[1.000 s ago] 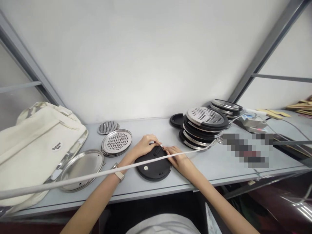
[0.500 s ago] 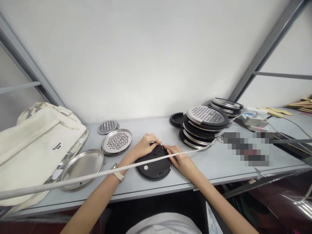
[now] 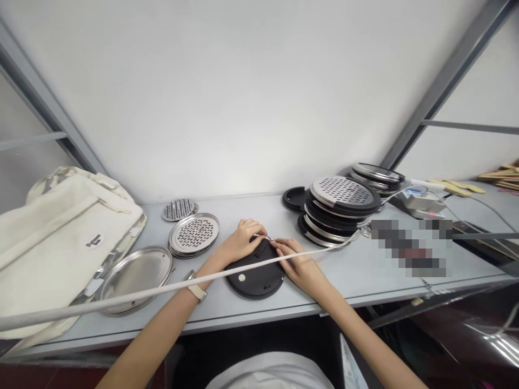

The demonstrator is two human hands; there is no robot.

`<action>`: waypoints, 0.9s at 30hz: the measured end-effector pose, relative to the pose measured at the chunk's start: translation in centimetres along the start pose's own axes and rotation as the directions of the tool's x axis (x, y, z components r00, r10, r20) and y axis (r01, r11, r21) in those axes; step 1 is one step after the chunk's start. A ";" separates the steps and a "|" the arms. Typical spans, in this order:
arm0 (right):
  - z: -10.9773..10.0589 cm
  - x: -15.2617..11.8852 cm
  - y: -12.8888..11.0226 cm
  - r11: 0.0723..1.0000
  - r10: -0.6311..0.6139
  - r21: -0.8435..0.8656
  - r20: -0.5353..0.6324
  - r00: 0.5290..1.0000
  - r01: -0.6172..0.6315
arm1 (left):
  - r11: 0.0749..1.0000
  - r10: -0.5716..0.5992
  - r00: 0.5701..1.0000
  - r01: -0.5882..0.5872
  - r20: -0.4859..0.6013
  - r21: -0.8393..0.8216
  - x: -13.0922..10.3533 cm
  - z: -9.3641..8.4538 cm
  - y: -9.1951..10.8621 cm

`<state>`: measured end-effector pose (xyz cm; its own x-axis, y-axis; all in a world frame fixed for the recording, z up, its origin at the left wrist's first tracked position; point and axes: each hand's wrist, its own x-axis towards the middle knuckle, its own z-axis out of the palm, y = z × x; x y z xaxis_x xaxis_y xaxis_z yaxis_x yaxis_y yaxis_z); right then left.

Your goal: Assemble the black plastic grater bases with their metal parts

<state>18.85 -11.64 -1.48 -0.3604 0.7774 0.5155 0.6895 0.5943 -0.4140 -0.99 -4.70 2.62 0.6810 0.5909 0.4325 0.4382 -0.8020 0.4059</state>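
Observation:
A round black base (image 3: 256,280) lies flat on the grey bench in front of me, with a pale dot and a small slot on its face. At its far edge is a small shiny metal piece (image 3: 268,238), too small to name for sure. My left hand (image 3: 242,240) rests over the upper left of the base, fingers closed at the metal piece. From the right, my right hand (image 3: 295,260) reaches to the same spot, its fingertips pressed together beside the metal piece. What the right fingers hold, if anything, I cannot make out.
Black-rimmed grater discs (image 3: 343,202) stand stacked to the right. Left are perforated metal discs (image 3: 193,233), steel plates (image 3: 140,275) and cream canvas bags (image 3: 52,243). A white cord (image 3: 162,290) stretches across the front of the view. A grey device (image 3: 424,202) sits far right.
The small metal piece has turned and now lies flatter between my fingertips. Both hands stay at the far edge of the black base.

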 end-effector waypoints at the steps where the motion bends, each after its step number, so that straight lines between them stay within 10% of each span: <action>1: -0.1 0.0 0.0 1.000 0.001 -0.008 -0.013 1.000 -0.001 | 1.000 0.001 1.000 -0.001 0.002 0.010 0.0 0.0 0.0; 15: -0.6 0.1 -0.7 0.998 -0.063 -0.013 0.033 0.998 0.063 | 0.991 0.103 0.995 -0.102 -0.005 0.089 -0.1 -0.6 0.5; 27: -1.0 -0.1 -0.2 0.975 0.174 0.135 0.032 0.984 -0.177 | 0.993 0.065 0.997 -0.061 -0.036 0.103 -0.2 -0.4 -0.4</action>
<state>19.41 -12.06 -0.69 -0.2546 0.8752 0.4114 0.6508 0.4697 -0.5965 -1.49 -4.44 2.68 0.6866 0.5405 0.4862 0.4543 -0.8411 0.2935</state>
